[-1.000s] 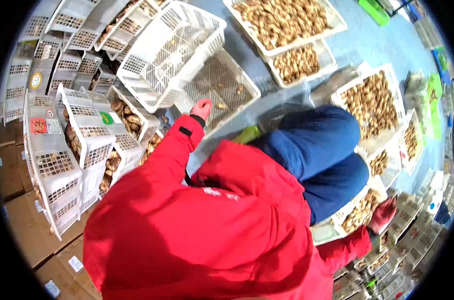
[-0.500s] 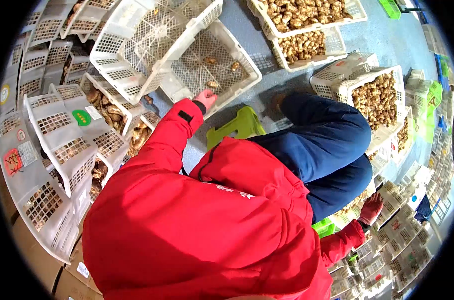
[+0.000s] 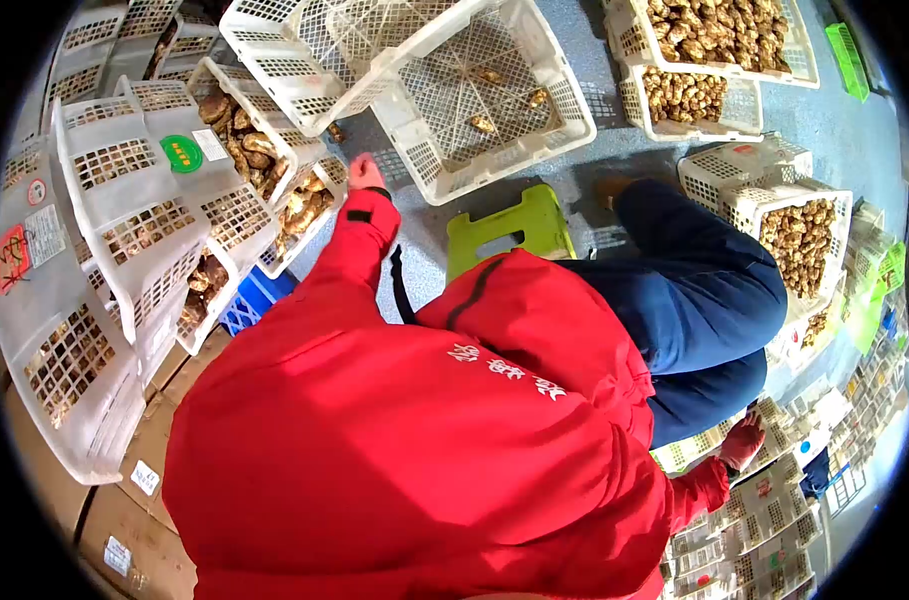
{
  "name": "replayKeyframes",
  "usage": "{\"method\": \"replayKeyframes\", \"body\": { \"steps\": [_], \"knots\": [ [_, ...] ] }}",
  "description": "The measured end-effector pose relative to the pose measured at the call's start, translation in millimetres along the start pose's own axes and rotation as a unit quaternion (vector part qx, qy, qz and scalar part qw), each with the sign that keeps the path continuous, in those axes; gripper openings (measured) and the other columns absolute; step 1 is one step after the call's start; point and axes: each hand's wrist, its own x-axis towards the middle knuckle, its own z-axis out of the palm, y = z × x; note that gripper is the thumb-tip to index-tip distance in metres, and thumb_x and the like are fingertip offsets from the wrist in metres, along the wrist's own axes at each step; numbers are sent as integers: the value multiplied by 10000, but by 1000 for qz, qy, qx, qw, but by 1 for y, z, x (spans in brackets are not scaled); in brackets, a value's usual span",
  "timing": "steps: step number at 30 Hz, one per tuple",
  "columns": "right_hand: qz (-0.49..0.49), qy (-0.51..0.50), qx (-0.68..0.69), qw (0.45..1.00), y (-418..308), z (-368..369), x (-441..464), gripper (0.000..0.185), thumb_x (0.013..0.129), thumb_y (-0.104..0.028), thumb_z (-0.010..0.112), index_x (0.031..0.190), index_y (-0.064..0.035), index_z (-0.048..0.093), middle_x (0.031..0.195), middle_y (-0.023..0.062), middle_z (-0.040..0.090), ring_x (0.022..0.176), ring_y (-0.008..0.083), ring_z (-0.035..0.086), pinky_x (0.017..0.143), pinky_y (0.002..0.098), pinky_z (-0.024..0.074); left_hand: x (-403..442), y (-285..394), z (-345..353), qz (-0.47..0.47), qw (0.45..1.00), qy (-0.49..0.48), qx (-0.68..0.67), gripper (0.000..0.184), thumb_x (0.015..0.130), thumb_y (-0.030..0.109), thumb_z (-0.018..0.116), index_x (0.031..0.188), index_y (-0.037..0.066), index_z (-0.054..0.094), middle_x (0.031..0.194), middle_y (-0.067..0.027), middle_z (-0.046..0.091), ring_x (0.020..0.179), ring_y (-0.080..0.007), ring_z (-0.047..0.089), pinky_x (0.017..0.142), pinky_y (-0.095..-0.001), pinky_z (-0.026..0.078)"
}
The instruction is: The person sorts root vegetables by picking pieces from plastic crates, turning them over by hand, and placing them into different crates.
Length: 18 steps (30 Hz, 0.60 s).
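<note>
My left hand [image 3: 362, 172] hangs in the air left of a white mesh crate [image 3: 429, 185], not touching its rim. Its fingers look curled together, and whatever they might hold is hidden. In that crate lie a few brown knobbly pieces [image 3: 482, 123], like roots or mushrooms; the exact kind is unclear. One more small brown piece [image 3: 335, 132] is on the floor beside my left hand. Far to the right, my right hand [image 3: 742, 442] rests against pale crates beyond my knees, with fingers stretched out and nothing visible in them.
Stacked crates with larger brown pieces [image 3: 244, 140] stand close on the left, above cardboard boxes [image 3: 134, 530]. A green stool [image 3: 544, 215] is beside my legs. Filled crates [image 3: 799, 240] stand at right and upper right [image 3: 719, 75]. A blue crate [image 3: 249, 300] sits lower left.
My left hand has moved left from over the mesh crate's near rim to outside it. The view has shifted, so crates appear further right and up. My right hand stays by the crates.
</note>
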Motion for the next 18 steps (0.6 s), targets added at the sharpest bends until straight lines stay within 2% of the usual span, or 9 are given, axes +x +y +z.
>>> {"method": "replayKeyframes", "body": {
  "steps": [1,2,3,5,7,8,11,13,18],
  "knots": [
    [-6,9,-12,1000,-3,4,-6,551,982,-351,339,1430,-34,284,1494,118,288,1376,248,250,1125,365,220,26,-8,1,-32,995,-8,-90,169,844,98,594,1004,46,617,774,-5,582,635,-96,503,565,-240,430],
    [-14,-5,-20,1000,-9,-7,0,563,976,-361,359,1424,-26,296,1496,124,282,1381,252,240,1124,369,222,49,-21,7,57,997,45,16,285,816,181,643,1057,32,610,875,-62,636,753,-170,579,697,-296,481],
    [-16,4,-14,1000,-13,-5,-8,572,972,-376,380,1415,-20,316,1488,130,298,1378,251,255,1122,370,228,69,-19,8,17,975,40,220,455,798,264,655,1173,20,571,1104,-158,625,996,-277,593,882,-369,463],
    [-14,4,-36,999,-23,0,-26,567,969,-381,404,1399,-15,349,1458,138,348,1342,250,318,1102,365,271,99,-19,11,9,950,2,311,592,819,320,621,1313,33,466,1279,-214,529,1157,-334,528,963,-407,429],
    [-26,18,-63,998,-33,-10,-37,557,971,-379,410,1389,-14,366,1433,139,380,1312,248,356,1085,358,299,78,61,6,-86,942,-86,313,699,854,399,606,1375,-4,370,1341,-225,479,1240,-323,469,1018,-385,382],
    [-31,26,-76,996,-37,-14,-43,552,971,-378,413,1384,-14,374,1421,140,396,1297,247,375,1076,355,314,79,72,-3,-72,914,-127,378,705,881,439,560,1393,2,347,1383,-225,435,1276,-319,435,1034,-386,367],
    [-20,53,-43,997,-49,-13,-60,454,968,-312,353,1355,-80,403,1437,49,386,1319,205,343,1102,404,236,119,16,-7,-37,910,-121,395,664,904,446,523,1386,15,371,1382,-205,445,1267,-307,448,1033,-378,365],
    [1,69,-3,998,-53,-10,-75,412,966,-268,313,1337,-124,423,1448,-12,379,1335,178,321,1120,436,185,126,17,-3,-28,889,-134,437,656,903,445,523,1377,14,383,1371,-204,457,1258,-309,456,1025,-380,371],
    [-82,-63,-88,991,-73,-62,-50,505,952,-392,479,1371,-119,409,1322,103,479,1237,287,411,1047,387,324,123,38,4,-36,789,-211,576,638,901,443,525,1356,10,412,1342,-202,486,1238,-312,476,1007,-384,384]
  ]
}}
